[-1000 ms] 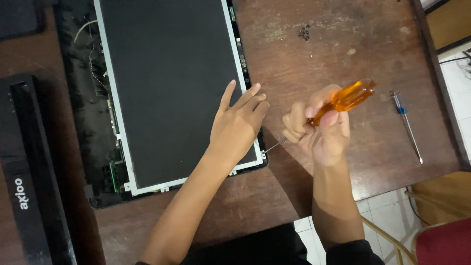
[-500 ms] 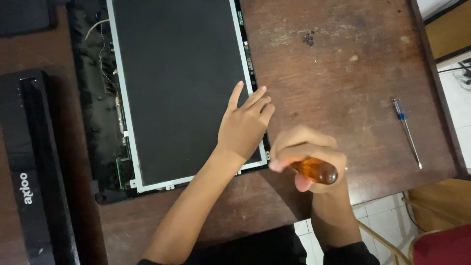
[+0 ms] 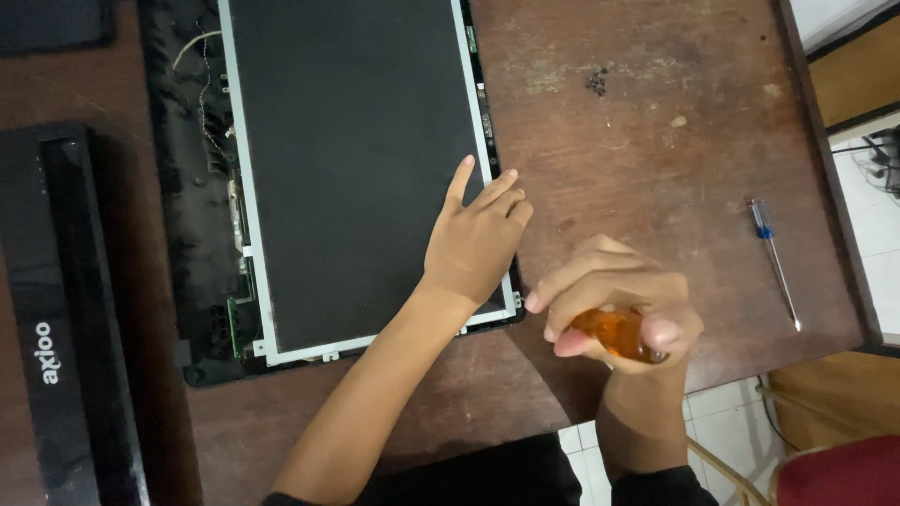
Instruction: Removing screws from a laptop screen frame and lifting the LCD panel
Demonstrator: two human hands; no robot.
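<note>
A bare laptop screen panel (image 3: 347, 159) with a silver frame lies in its black back cover (image 3: 192, 187) on a brown wooden table (image 3: 656, 122). My left hand (image 3: 473, 244) rests flat on the panel's lower right corner, fingers spread. My right hand (image 3: 614, 314) is closed around the orange handle of a screwdriver (image 3: 619, 334), held upright just right of that corner; its shaft and tip are hidden under the hand.
A second screwdriver (image 3: 773, 258) with a blue handle lies near the table's right edge. A black laptop bezel piece (image 3: 66, 319) lies at the left. White floor tiles and a red seat (image 3: 834, 478) show beyond the table's front right corner.
My right hand has swung the orange screwdriver from a slant to upright near the panel's corner and shifted a little. My left hand has stayed on the panel.
</note>
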